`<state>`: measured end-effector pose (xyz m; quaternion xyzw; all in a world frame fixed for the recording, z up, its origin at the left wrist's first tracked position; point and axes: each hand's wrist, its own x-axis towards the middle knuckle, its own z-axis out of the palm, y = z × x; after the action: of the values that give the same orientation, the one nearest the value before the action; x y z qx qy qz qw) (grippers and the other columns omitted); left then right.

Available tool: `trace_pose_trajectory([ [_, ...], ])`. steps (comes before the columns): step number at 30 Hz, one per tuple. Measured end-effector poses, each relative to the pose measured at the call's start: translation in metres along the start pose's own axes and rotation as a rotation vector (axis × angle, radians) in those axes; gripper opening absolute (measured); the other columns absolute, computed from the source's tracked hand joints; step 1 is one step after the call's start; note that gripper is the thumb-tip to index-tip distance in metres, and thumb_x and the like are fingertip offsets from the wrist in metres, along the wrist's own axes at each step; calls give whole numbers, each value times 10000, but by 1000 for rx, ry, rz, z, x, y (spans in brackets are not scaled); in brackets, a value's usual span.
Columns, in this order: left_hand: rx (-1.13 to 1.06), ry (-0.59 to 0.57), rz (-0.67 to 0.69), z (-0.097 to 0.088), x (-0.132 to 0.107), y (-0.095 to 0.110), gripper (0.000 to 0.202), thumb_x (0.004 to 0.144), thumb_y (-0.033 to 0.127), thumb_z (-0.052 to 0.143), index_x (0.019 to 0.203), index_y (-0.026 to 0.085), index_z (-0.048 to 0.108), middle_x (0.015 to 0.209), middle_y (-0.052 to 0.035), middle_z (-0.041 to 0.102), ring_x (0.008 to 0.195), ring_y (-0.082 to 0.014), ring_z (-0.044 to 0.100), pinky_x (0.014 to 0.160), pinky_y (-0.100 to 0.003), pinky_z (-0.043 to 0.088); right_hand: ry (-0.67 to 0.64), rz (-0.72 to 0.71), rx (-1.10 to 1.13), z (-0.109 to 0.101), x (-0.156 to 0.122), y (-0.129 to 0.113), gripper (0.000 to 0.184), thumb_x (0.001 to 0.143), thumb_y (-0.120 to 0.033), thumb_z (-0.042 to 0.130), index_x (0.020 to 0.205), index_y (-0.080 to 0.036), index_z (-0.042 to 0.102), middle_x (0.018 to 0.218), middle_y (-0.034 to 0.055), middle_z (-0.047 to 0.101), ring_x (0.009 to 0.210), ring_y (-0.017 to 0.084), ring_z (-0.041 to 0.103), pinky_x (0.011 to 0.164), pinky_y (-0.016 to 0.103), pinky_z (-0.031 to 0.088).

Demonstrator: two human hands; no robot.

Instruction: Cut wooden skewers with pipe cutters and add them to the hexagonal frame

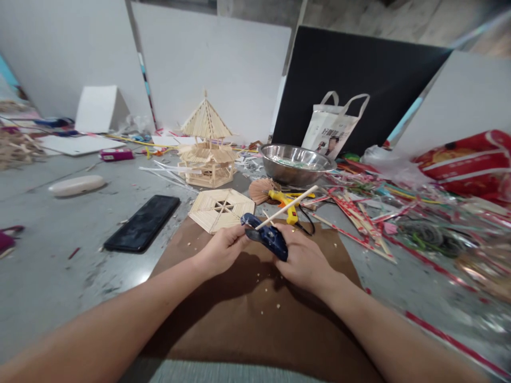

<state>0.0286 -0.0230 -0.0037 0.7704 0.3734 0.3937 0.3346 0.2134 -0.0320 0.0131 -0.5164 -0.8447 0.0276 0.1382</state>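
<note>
My right hand (299,255) is closed around dark blue-handled pliers (275,242), whose dark head points left. A thin wooden stick (287,207) crosses the head and slants up to the right. In line with its lower end, the pinched fingers of my left hand (225,247) hold the stick; the exact grip is partly hidden. Just beyond my hands lies a flat hexagonal panel of wooden sticks (203,213) with a spoked opening. Behind it stands a small pavilion model (206,119) of similar sticks, with a pointed roof. Under my hands is a brown sheet (239,324) with small wood crumbs.
A yellow hot glue gun (293,213) lies beyond my right hand, near a shell (259,190) and a metal bowl (295,170). A black phone (142,223) and a white oval case (77,185) lie left. Red-and-white wrappers (355,218) clutter the right, below a tote bag (329,130).
</note>
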Motion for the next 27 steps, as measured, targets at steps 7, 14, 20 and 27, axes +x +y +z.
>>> trace_pose_trajectory([
  [7,-22,23,-76,2,1,3,272,789,319,339,684,131,506,541,35,405,518,-73,350,484,-178,300,-84,44,-71,-6,-1,-3,429,655,-269,448,1069,-157,418,981,84,570,856,213,535,711,295,357],
  [14,-98,-10,-225,9,0,0,311,799,387,309,723,135,475,423,76,322,397,-54,306,406,-169,255,-186,81,-65,-13,-3,-4,199,677,-290,428,831,-180,486,743,59,601,662,190,554,551,259,325],
  [20,-145,-47,-280,12,0,1,316,792,406,308,703,142,456,376,92,298,344,-47,287,377,-168,232,-224,90,8,-13,-3,-2,183,693,-277,425,826,-188,512,749,59,605,663,171,551,557,242,325],
  [27,-124,-60,-321,13,1,-1,318,792,403,302,700,141,456,360,96,297,321,-45,277,367,-170,230,-266,118,16,-12,-2,-2,200,704,-285,423,819,-171,541,745,73,604,632,159,542,547,238,331],
])
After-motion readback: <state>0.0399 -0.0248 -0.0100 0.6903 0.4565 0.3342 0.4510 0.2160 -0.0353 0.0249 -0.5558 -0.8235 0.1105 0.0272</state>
